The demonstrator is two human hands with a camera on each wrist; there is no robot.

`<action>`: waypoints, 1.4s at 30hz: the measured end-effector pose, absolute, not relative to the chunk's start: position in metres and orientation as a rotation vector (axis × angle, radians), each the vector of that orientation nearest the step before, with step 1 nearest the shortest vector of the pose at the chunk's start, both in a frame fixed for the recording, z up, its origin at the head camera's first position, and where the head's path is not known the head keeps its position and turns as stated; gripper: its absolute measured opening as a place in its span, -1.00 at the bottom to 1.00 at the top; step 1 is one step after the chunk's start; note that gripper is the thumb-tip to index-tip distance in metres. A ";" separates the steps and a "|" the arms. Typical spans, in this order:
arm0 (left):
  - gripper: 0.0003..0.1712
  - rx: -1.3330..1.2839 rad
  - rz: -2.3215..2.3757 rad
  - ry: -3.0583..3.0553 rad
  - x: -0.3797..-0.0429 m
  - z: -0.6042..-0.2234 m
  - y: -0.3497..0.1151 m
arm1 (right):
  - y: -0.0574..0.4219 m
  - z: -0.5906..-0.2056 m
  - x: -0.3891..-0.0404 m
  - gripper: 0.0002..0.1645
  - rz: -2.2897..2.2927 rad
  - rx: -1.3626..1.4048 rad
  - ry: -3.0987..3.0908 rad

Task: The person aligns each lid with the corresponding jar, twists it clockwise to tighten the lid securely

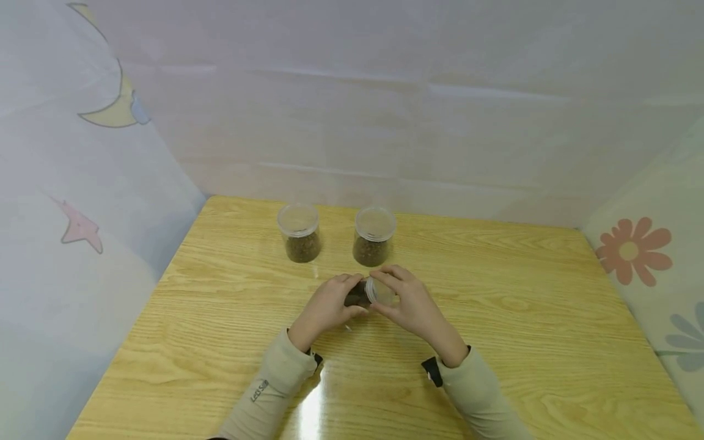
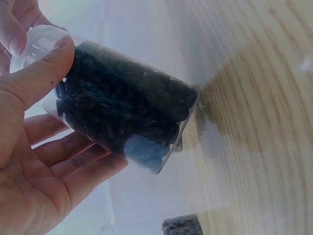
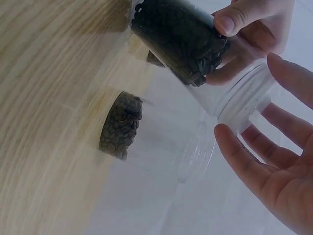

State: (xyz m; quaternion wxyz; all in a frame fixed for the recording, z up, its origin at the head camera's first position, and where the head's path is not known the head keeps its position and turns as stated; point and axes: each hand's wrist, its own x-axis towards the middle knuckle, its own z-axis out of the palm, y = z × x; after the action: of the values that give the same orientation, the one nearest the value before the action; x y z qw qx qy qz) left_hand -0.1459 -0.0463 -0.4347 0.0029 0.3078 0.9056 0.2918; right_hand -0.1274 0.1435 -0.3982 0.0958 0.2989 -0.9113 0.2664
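A clear jar [image 2: 122, 98] of dark, bean-like pieces is tilted just above the wooden table. My left hand [image 1: 330, 302] grips the jar's body, thumb on one side and fingers on the other. At the jar's upper end, my right hand [image 1: 412, 302] holds the clear screw lid [image 3: 247, 95] between thumb and fingers. The lid sits on the mouth of the jar; whether it is tight or loose I cannot tell. In the right wrist view the pieces fill the lower part of the jar, with free space near the lid.
Two more lidded clear jars, a left one [image 1: 302, 247] and a right one [image 1: 371, 250], stand upright near the back of the table [image 1: 522, 293], partly filled with dark pieces. Pale cloth [image 1: 352, 122] with printed figures hangs behind and at both sides.
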 end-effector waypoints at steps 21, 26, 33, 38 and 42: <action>-0.28 0.977 0.905 2.868 -0.144 -0.437 -0.043 | 0.140 -0.396 -0.124 -0.35 0.833 0.699 -2.778; -0.28 0.987 0.878 2.886 -0.144 -0.437 -0.043 | 0.138 -0.398 -0.124 -0.40 0.849 0.634 -2.750; -0.27 0.986 0.887 2.894 -0.142 -0.436 -0.043 | 0.134 -0.399 -0.124 -0.40 0.807 0.546 -2.739; -0.29 0.996 0.908 2.896 -0.143 -0.437 -0.043 | 0.132 -0.399 -0.126 -0.42 0.777 0.485 -2.748; -0.29 0.996 0.931 2.883 -0.143 -0.436 -0.045 | 0.132 -0.400 -0.126 -0.38 0.766 0.493 -2.763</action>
State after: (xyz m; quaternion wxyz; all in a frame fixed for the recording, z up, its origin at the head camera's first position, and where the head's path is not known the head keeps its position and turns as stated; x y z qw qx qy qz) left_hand -0.1429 -0.0445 -0.4364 -0.0239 0.3120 0.9038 0.2919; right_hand -0.1261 0.1324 -0.3996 0.1159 0.1683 -0.9434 0.2613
